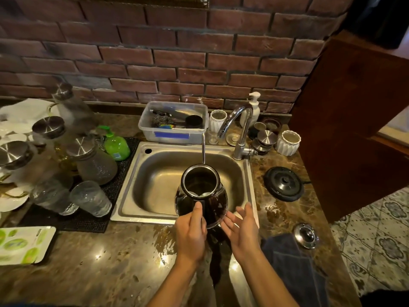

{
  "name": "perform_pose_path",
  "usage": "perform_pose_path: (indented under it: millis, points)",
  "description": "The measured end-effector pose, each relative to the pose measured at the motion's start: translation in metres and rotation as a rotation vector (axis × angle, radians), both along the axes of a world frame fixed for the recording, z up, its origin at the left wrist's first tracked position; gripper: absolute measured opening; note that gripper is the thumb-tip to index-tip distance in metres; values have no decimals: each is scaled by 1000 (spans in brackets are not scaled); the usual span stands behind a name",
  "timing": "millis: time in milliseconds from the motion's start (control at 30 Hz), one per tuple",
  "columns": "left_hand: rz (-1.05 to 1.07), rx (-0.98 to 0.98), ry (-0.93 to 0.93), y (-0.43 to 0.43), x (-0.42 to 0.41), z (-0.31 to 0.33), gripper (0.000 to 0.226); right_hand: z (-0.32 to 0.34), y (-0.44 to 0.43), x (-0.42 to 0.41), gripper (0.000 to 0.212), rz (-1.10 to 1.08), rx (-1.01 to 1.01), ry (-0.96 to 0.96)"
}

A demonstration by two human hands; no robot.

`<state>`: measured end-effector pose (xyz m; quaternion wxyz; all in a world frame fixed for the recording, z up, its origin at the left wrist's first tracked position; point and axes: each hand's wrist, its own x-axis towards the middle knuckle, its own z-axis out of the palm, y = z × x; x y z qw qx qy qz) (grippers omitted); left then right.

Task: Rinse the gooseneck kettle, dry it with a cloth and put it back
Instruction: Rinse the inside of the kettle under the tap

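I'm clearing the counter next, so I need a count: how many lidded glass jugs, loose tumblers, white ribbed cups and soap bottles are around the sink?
Lidded glass jugs: 4
Tumblers: 2
White ribbed cups: 2
Soap bottles: 2
Total: 10

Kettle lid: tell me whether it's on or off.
Off. The kettle mouth gapes open over the sink; the left hand holds it.
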<state>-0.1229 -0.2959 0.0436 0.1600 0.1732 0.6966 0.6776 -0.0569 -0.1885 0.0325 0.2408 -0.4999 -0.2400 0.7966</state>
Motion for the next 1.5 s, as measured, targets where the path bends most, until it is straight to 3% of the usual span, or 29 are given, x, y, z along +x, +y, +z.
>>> perform_pose_path:
  millis: [567, 933, 1167, 1400, 1500]
  points:
    - [118, -44, 24, 59, -23, -24, 60, -33, 62, -35, 64, 146, -23, 1]
    - [32, -74, 10, 97, -53, -29, 61, -65, 97, -61, 60, 129, -9, 25]
    - [-59, -54, 2, 111, -75, -43, 60, -91, 112, -77, 44, 83, 1, -3]
    - [-38, -34, -48, 123, -90, -49, 62, -107, 130, -78, 37, 157, 96, -14]
    - [-24, -47, -70, 128, -91, -53, 70, -109, 159, -77, 30, 186, 291, -179]
